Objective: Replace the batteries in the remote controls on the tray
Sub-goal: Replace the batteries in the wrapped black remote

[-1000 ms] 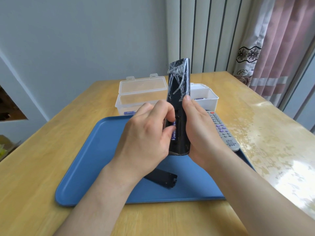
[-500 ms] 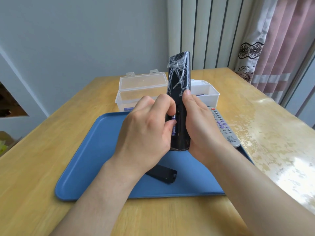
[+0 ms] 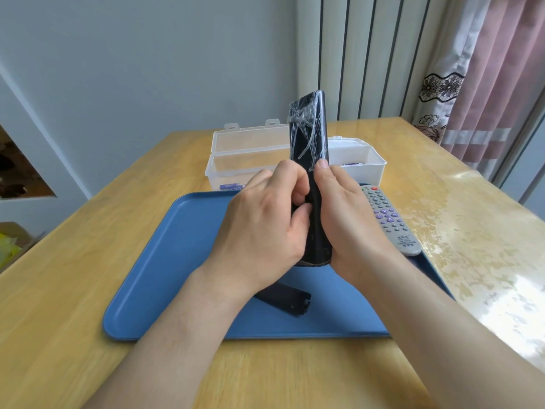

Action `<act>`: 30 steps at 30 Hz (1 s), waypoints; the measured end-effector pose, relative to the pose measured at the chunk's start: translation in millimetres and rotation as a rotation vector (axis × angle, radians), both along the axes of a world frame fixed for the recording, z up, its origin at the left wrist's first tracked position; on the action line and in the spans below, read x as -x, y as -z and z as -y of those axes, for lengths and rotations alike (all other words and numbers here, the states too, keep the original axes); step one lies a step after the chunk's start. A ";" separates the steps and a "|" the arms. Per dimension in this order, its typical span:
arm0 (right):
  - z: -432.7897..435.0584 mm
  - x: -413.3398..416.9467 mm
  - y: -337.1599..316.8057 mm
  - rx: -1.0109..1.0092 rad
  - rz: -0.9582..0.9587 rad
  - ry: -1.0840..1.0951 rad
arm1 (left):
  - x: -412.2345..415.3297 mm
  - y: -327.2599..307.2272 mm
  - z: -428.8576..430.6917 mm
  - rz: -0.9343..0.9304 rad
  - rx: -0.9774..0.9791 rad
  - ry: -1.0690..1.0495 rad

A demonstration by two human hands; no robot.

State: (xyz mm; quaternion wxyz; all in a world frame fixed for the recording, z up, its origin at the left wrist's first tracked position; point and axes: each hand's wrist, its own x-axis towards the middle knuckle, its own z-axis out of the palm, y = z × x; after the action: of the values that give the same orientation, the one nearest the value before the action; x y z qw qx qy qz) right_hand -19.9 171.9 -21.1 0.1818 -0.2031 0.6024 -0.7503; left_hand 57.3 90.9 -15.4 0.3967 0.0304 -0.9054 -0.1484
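Both hands clasp the black remote (image 3: 309,137) upright (plastic-wrapped on top): left hand (image 3: 262,228) curled, right hand (image 3: 348,219) cupping.

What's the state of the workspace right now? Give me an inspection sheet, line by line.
Surface: wooden table, glossy at right; blue tray on it.
Job's things: black remote held upright above the tray, film wrapped round its top; grey remote lying at the tray's right side; black cover piece loose on the tray; left clear box with purple batteries and right clear box, both open, behind the tray.
Clutter: nothing seen.
Grippers: left hand and right hand both grip the black remote.
Cables: nothing seen.
Surroundings: grey wall; pink curtain at right.
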 end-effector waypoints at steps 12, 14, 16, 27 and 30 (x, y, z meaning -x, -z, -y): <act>0.4 0.2 1.7 0.003 -0.030 0.024 | 3.9 1.5 -1.6 -0.034 0.011 -0.010; 2.5 -1.7 0.9 0.005 -0.046 0.035 | 2.3 3.3 -1.0 -0.015 -0.043 0.019; 1.3 1.1 -2.0 0.035 -0.052 0.074 | 0.4 5.1 -6.2 0.028 -0.090 0.097; -15.3 7.3 -12.5 0.080 0.065 -0.115 | 3.5 -0.5 3.0 0.105 -0.984 0.142; -17.4 7.8 -10.4 0.050 0.058 -0.149 | -1.6 -2.6 2.5 0.172 -1.080 0.273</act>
State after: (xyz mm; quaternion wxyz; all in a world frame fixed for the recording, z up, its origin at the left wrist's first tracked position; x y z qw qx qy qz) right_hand -27.7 189.3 -10.7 0.2492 -0.2299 0.5613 -0.7550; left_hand 58.9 88.3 -12.8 0.2266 0.1239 -0.7257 -0.6377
